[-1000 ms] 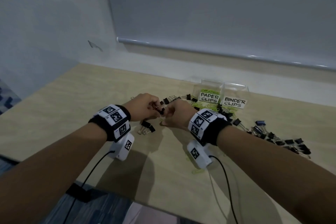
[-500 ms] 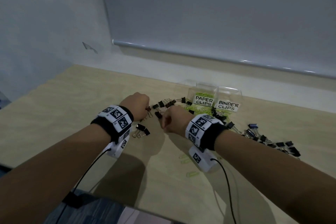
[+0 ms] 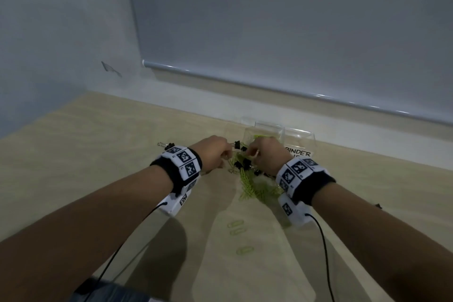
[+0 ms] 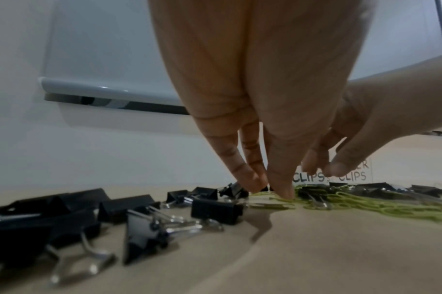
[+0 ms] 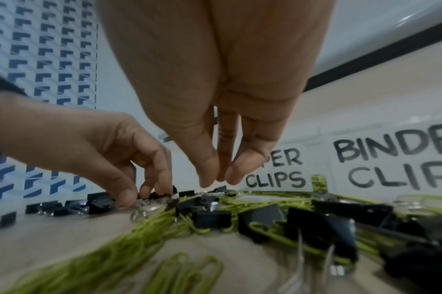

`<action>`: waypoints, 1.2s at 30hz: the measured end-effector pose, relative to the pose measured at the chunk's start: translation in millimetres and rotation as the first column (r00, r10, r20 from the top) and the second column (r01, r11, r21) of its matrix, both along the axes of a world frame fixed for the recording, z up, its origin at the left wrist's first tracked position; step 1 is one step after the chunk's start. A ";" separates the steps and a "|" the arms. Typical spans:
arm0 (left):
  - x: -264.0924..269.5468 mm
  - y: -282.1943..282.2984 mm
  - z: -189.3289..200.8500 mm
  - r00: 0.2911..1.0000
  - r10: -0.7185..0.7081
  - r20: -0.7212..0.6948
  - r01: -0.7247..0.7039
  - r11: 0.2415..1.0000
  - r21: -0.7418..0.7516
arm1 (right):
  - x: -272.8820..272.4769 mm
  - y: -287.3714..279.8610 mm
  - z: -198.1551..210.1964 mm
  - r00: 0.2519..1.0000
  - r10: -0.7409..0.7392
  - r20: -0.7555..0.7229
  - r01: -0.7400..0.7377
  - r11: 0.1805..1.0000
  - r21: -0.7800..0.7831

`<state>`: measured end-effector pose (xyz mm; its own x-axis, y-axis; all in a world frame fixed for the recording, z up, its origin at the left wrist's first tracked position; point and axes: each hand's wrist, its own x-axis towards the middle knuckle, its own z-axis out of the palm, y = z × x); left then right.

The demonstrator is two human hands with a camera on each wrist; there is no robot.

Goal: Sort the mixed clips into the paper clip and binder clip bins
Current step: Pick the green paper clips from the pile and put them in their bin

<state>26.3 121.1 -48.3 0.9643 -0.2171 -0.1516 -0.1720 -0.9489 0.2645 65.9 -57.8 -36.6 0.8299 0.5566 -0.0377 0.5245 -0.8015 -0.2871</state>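
Both my wrists arch over the clip pile, left hand pinching a black binder clip, right hand fingertips bunched downward, apparently empty.

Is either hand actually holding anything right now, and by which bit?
The left hand pinches a black binder clip in the pile, seemingly by its body. The right hand has fingertips together; any hold cannot be told.

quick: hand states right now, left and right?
Left hand: pinching a black binder clip.
Right hand: fingertips drawn together above the mixed clips; cannot tell whether they hold anything.
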 end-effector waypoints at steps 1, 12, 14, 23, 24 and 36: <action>0.3 -1.5 -1.9 1.000 -0.004 -0.005 0.004 1.000 -0.004 | 0.2 3.5 -1.0 0.999 0.032 0.012 -0.032 0.999 -0.042; 0.9 -40.5 -0.1 0.999 0.045 0.020 -0.044 0.999 -0.011 | -1.5 2.2 2.1 0.991 0.114 -0.063 -0.124 0.976 -0.177; 1.4 -44.1 -0.2 0.999 0.036 0.014 -0.035 0.998 -0.051 | -2.2 -4.2 1.6 0.991 0.105 -0.077 -0.116 0.981 -0.154; -11.9 1.8 12.7 0.977 0.212 0.005 -0.189 0.883 -0.429 | 0.3 -24.7 1.9 0.976 0.090 -0.199 -0.094 0.996 -0.011; -11.2 12.2 14.5 0.974 0.226 0.014 -0.204 0.903 -0.379 | 0.3 -25.7 2.6 0.974 0.097 -0.203 -0.099 0.995 0.002; 14.9 9.4 0.0 0.996 -0.090 -0.031 0.094 0.977 0.189 | -6.1 -26.6 4.4 0.967 0.221 -0.126 -0.242 0.952 -0.186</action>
